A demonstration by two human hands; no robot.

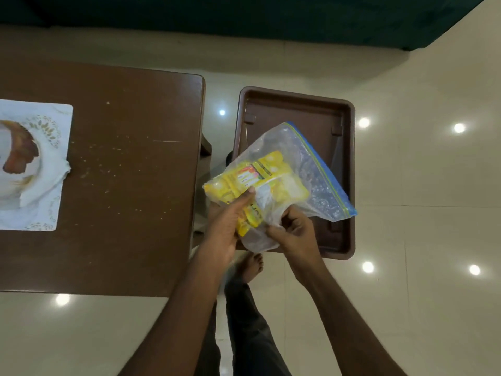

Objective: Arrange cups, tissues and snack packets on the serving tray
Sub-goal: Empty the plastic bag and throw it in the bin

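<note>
Packet print unreadable, tray's [295,104] near half hidden behind clear zip bag [306,169], yellow snack packets [260,183] inside bag, left hand [227,226] and right hand [295,229] both closed, gripping bag above tray, counter [122,172] alongside.

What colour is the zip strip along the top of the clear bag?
Blue, with a thin green line beside it; the zip strip shows clearly in the head view.

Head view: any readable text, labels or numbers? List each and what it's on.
None legible.
Yellow snack packets inside the clear zip-top plastic bag: printed label panels, too blurred to read.
Brown plastic serving tray: no markings visible.
White patterned cloth on the brown wooden table: decoration only, no text.
</note>
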